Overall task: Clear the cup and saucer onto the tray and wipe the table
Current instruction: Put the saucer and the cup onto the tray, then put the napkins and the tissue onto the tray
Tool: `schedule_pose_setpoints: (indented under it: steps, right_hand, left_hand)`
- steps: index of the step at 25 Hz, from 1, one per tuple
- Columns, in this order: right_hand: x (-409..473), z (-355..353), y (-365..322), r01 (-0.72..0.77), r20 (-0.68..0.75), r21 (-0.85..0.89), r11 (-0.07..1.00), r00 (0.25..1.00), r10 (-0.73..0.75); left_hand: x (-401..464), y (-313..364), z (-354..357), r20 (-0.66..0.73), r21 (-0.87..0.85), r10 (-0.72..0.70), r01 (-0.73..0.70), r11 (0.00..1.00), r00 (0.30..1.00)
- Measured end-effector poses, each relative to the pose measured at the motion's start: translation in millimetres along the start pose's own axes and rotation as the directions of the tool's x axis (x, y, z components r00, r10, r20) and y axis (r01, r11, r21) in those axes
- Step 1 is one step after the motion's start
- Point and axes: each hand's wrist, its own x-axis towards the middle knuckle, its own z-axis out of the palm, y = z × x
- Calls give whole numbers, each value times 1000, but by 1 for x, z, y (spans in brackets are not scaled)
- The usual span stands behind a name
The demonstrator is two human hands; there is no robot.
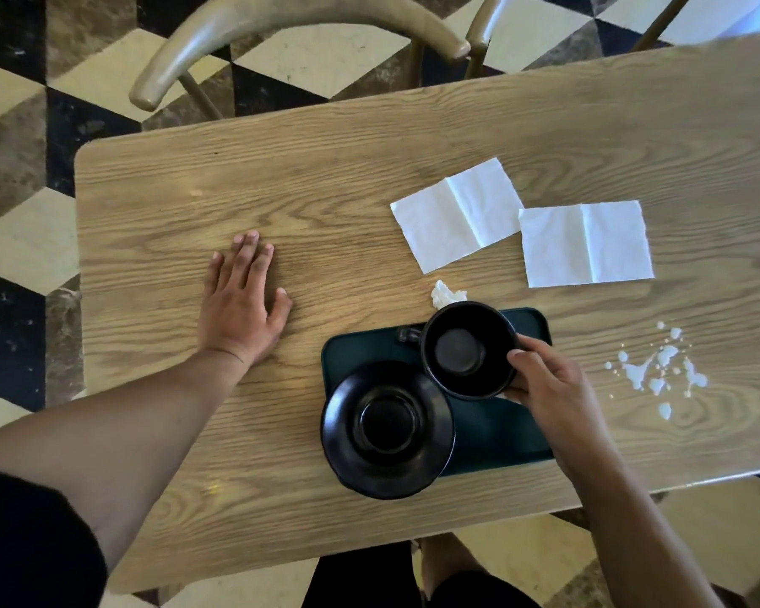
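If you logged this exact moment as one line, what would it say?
right hand grips black ceramic cup over dark green tray | black saucer on tray | left hand flat on wooden table | white spill unwiped

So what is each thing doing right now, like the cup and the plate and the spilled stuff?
Cup: empty, upright, held over the tray by the right hand.
Saucer: on the tray, overhanging its left edge.
Tray: flat on the table.
Left hand: flat on the table, holding nothing.
Two napkins: unfolded, lying flat, unused.
Crumpled tissue: lying behind the cup.
White spill: not wiped yet.
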Motion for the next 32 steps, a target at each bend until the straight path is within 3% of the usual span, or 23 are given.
schedule_pose_setpoints:
  steps: [4, 8, 12, 14, 17, 24, 28, 32]
  right_hand:
    - [5, -4, 6, 31, -54, -7, 1000, 998, -31]
    - [11, -11, 6, 39, -148, 10, 999, 988, -38]
    - [25, -19, -16, 101, -244, -198, 975, 958, -148]
    - [38, -20, -32, 123, -257, -300, 946, 945, -204]
    - [71, -14, -56, 159, -199, -411, 898, 945, -259]
    - [146, 21, -91, 254, 53, -712, 655, 949, -310]
    - [157, 39, -81, 241, 51, -800, 549, 940, -338]
    - [160, 42, -78, 235, 14, -790, 566, 930, -366]
  left_hand:
    - [-1, 3, 0, 11, 53, 19, -19, 998, 1000]
    - [12, 20, -10, -83, -27, -48, 46, 999, 995]
    - [33, 69, -6, 4, -50, 64, -64, 997, 998]
    - [48, 99, 3, 54, -77, 45, -41, 996, 997]
    - [62, 128, 18, 77, -100, 5, 3, 995, 997]
    - [63, 135, 32, 43, -105, -44, 49, 993, 998]
    - [63, 135, 33, 5, -87, -47, 47, 995, 999]
    - [63, 135, 35, -23, -67, -35, 33, 997, 999]
